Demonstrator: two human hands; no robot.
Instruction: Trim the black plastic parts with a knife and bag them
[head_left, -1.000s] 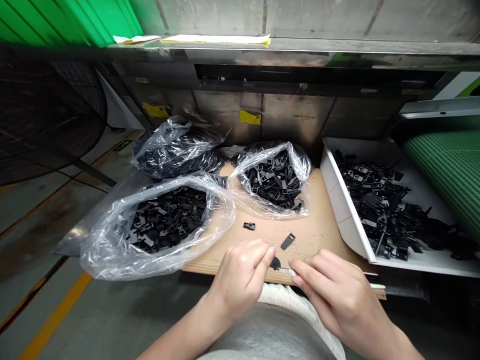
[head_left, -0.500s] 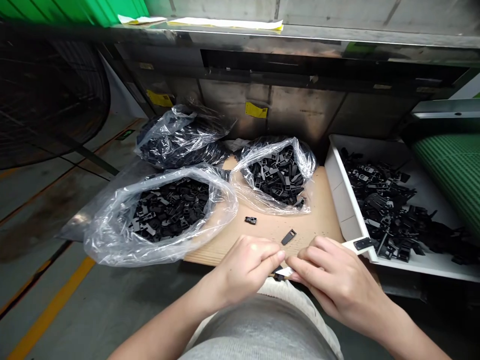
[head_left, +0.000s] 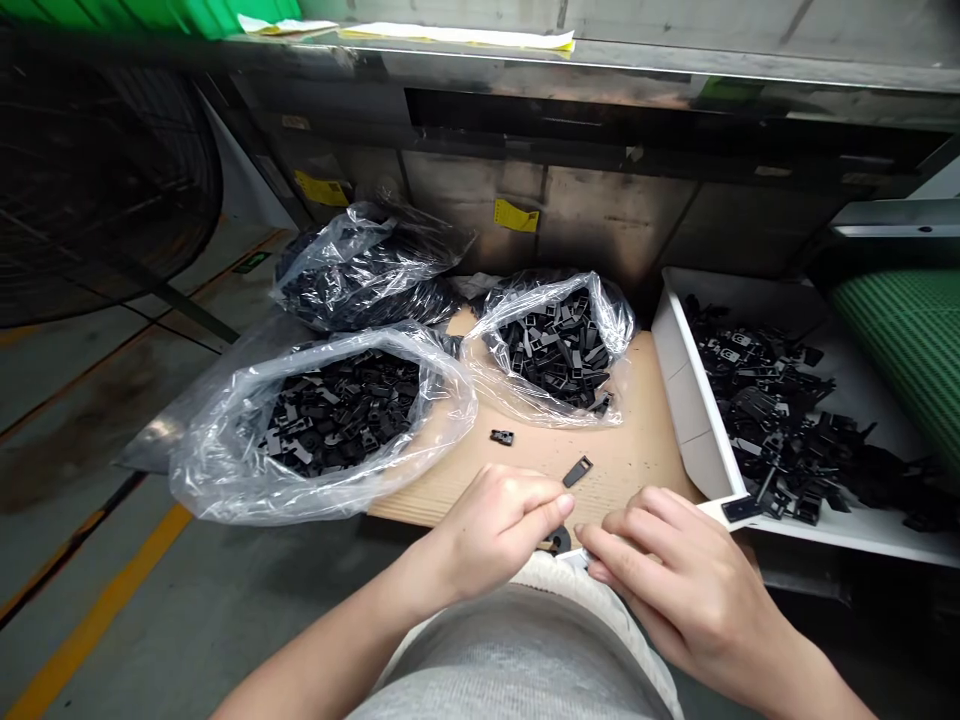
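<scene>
My left hand (head_left: 499, 530) pinches a small black plastic piece (head_left: 558, 541) at the near edge of the brown board (head_left: 637, 440). My right hand (head_left: 675, 580) is closed on a thin white-handled tool (head_left: 721, 507) whose tip meets that piece. Two loose black parts lie on the board just beyond my hands, a flat tab (head_left: 577, 471) and a small clip (head_left: 502, 437).
Three clear plastic bags of black parts sit on the board: a large one (head_left: 322, 420) at left, one (head_left: 555, 350) in the middle, one (head_left: 367, 275) behind. A white tray (head_left: 694, 410) with several black parts stands at right, beside a green belt (head_left: 907, 340).
Both hands have drawn closer to my body at the board's edge. The white tool's rear end has swung outward to the right, toward the tray corner.
</scene>
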